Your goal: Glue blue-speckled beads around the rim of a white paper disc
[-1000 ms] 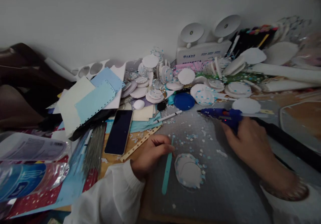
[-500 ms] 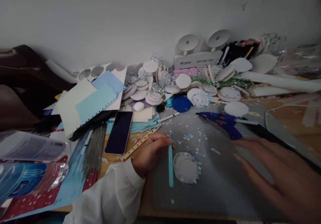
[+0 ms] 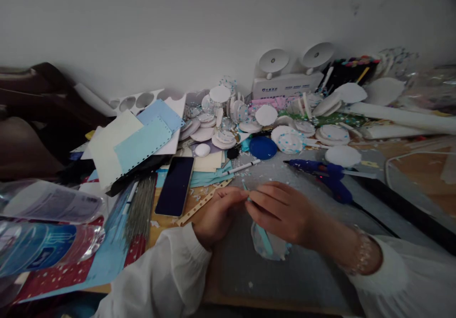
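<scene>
A narrow teal paper strip (image 3: 264, 240) slants between my two hands. My left hand (image 3: 219, 213) pinches it near its upper end between thumb and forefinger. The fingers of my right hand (image 3: 285, 211) are closed on the strip right beside the left fingertips, hiding its middle. Below them, a white round disc (image 3: 280, 251) with small blue and white bits around its rim lies on the grey mat (image 3: 306, 280), partly covered by the strip and my right hand.
A blue glue gun (image 3: 320, 170) with a red light lies to the right, its cable trailing off. Left of my hands are a phone (image 3: 174, 186), wire stems (image 3: 140, 213) and plastic bottles (image 3: 39, 246). Many decorated discs (image 3: 292, 139) pile up along the wall.
My right hand has come in from the right and closed on the teal strip beside my left hand. The strip's lower end has swung right, over the disc. The view has shifted slightly.
</scene>
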A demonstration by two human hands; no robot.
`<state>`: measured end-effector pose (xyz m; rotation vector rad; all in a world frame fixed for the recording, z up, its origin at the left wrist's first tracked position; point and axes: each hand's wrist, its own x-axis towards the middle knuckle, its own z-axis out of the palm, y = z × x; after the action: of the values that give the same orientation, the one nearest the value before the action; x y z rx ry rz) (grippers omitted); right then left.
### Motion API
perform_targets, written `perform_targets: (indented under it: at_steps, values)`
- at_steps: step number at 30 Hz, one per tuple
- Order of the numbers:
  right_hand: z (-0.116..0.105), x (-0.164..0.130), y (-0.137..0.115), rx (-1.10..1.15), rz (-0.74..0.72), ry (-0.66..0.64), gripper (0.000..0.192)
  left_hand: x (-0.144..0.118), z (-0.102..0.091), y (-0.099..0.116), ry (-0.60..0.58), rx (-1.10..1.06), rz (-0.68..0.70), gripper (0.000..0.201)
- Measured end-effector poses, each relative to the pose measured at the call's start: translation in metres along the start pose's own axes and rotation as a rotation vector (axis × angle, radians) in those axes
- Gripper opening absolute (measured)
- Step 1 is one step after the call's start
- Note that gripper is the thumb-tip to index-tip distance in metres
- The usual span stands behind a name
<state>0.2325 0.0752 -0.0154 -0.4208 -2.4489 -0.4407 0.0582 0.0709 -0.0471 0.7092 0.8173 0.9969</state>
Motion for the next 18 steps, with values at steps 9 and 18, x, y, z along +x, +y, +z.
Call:
perform_targets:
  at_steps: [9, 18]
  values:
    - [-0.008, -0.035, 0.004, 0.166, 0.164, 0.106, 0.021, -0.005, 0.002, -0.003, -0.021, 0.278, -0.042, 0.031]
    - [0.000, -0.044, 0.000, 0.733, 1.165, 0.392, 0.008, -0.002, -0.006, 0.023, -0.302, 0.970, 0.077, 0.044]
